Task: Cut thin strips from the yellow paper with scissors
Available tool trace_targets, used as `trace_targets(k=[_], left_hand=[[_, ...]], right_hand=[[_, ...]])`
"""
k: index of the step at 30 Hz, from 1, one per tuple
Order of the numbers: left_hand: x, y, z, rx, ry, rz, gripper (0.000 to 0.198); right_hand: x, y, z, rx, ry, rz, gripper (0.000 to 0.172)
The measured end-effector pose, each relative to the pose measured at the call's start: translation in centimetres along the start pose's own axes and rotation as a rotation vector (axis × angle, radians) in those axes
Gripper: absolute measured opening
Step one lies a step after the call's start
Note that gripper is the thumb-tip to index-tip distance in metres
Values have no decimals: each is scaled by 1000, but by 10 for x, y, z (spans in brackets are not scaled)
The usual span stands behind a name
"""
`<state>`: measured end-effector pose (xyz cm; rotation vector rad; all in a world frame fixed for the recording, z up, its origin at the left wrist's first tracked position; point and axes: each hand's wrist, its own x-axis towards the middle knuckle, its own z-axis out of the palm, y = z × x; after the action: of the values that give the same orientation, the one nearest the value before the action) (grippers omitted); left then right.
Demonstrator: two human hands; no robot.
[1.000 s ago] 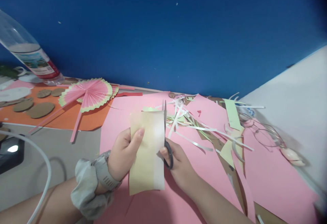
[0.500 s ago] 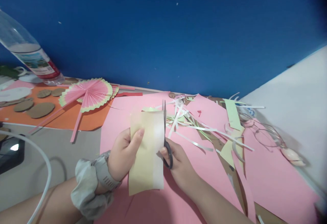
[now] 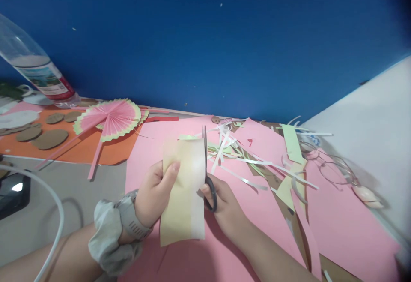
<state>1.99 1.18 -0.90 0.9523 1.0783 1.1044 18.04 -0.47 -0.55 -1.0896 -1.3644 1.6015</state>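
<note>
My left hand (image 3: 157, 190) pinches a pale yellow sheet of paper (image 3: 181, 213) by its left side, thumb on top. A white strip runs along the sheet's right side. My right hand (image 3: 224, 198) is closed around the black handles of a pair of scissors (image 3: 211, 194). The scissor blades point away from me and lie along the sheet's right edge, their tips just past its top. Both hands are above large pink paper (image 3: 237, 217).
Loose paper strips (image 3: 244, 181) are scattered to the right, near glasses (image 3: 337, 172). At the left stand a plastic bottle (image 3: 48, 76) and a pink-green folded paper fan (image 3: 112, 119) on orange paper (image 3: 112, 153). A white cable (image 3: 59, 217) crosses the lower left. A blue wall (image 3: 205, 50) rises behind.
The yellow sheet, both hands and the scissors have shifted very slightly left. The scissor blades look closer together now. Everything else looks the same.
</note>
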Motion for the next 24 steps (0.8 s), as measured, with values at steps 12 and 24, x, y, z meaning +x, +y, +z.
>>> trace_targets(k=[12,24], left_hand=[[1,-1,1,-18,-13,11,34],[1,-1,-1,-8,-13,3,35]], right_hand=[[1,3,-1,40,-13,-23,40],[2,-3,-2,-61,-36,-28,45]])
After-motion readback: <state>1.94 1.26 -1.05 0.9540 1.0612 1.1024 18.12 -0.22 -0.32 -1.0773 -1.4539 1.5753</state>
